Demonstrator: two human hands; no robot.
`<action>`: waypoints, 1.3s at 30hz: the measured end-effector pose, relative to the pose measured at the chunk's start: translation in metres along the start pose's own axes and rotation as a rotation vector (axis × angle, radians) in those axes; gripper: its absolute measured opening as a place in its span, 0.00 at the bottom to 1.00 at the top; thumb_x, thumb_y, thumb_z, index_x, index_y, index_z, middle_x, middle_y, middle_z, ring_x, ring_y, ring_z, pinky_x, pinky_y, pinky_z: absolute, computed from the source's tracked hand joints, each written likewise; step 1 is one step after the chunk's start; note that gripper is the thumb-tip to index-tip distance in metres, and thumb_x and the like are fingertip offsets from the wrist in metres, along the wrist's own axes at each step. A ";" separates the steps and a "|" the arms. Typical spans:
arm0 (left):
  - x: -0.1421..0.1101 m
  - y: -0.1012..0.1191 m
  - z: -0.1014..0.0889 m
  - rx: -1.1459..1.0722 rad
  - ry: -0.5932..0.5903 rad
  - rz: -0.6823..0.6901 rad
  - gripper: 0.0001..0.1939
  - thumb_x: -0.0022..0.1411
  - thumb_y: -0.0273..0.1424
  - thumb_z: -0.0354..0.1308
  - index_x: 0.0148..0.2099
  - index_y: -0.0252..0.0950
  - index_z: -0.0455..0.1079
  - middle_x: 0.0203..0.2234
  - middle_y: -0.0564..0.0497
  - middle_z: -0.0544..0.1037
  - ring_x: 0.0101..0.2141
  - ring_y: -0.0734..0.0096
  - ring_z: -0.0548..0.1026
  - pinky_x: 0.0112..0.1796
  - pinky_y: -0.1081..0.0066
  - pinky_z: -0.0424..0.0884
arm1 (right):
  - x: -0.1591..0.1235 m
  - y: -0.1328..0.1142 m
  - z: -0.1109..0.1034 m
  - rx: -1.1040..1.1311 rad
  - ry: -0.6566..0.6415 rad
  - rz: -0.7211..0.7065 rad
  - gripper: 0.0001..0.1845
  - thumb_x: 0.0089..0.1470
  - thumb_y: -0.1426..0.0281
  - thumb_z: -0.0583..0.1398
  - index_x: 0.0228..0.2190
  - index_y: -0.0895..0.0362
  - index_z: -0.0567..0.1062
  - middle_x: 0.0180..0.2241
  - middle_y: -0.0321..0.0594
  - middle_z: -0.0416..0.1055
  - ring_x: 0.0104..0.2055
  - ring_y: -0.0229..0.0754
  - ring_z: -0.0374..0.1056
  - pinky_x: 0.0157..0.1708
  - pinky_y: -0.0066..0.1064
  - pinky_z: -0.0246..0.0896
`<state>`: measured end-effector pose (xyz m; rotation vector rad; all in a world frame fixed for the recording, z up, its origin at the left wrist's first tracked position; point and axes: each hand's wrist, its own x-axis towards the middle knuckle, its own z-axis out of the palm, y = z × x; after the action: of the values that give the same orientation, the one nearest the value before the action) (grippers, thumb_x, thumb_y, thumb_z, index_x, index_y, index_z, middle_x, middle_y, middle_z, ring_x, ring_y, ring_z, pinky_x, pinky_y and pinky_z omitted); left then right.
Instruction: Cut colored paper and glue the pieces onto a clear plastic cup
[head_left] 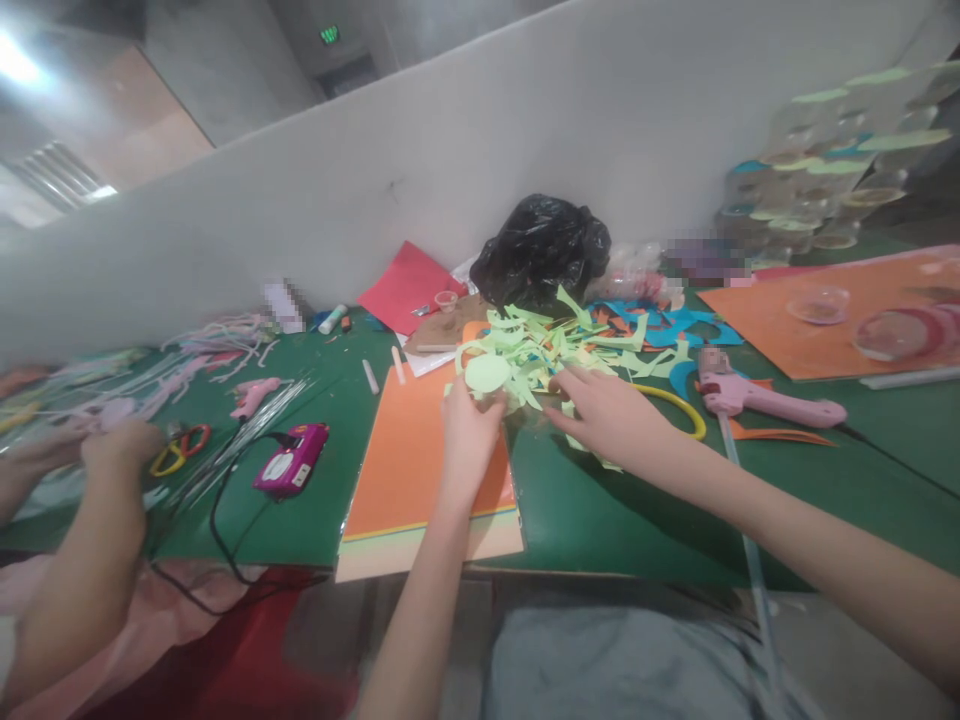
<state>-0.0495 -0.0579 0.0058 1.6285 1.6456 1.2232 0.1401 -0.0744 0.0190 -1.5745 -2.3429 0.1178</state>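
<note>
A pale green paper circle (487, 373) is pinched at its near edge by my left hand (470, 430), above the top of a stack of orange paper (401, 455). Just right of it, my right hand (607, 412) reaches into a heap of light green paper scraps (551, 345). Its fingers are apart and touch the near side of the scraps; I see nothing gripped in them. The yellow curved handle (686, 408) of something mostly hidden sticks out of the heap behind my right hand.
On the right lies a pink glue gun (776, 402) with its cord. A black plastic bag (544, 250) stands against the partition. At left are a purple power socket (292, 460), scissors (180, 450), thin wires (244, 445) and a co-worker's hands (120, 440).
</note>
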 end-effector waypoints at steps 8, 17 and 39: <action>-0.012 0.019 -0.006 0.057 0.019 0.012 0.20 0.59 0.32 0.63 0.53 0.37 0.70 0.46 0.42 0.79 0.46 0.58 0.76 0.45 0.61 0.73 | 0.022 -0.008 0.016 0.201 0.037 -0.049 0.19 0.62 0.63 0.60 0.50 0.61 0.73 0.48 0.50 0.72 0.49 0.51 0.69 0.49 0.41 0.62; -0.029 0.029 -0.013 0.094 0.024 -0.045 0.19 0.60 0.36 0.63 0.53 0.38 0.70 0.43 0.43 0.77 0.41 0.61 0.74 0.40 0.63 0.74 | 0.027 -0.018 0.028 0.342 0.009 -0.084 0.20 0.55 0.68 0.63 0.49 0.60 0.74 0.47 0.48 0.71 0.49 0.51 0.66 0.49 0.40 0.62; -0.039 -0.001 -0.010 0.044 0.008 0.097 0.21 0.62 0.41 0.57 0.55 0.40 0.66 0.51 0.42 0.74 0.54 0.54 0.71 0.56 0.49 0.65 | -0.003 0.094 -0.041 0.092 0.377 0.064 0.20 0.59 0.52 0.58 0.38 0.56 0.75 0.46 0.49 0.73 0.51 0.53 0.68 0.51 0.44 0.63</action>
<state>-0.0530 -0.0980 0.0003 1.7502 1.6259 1.2503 0.2371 -0.0442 0.0342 -1.4797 -1.9709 -0.0534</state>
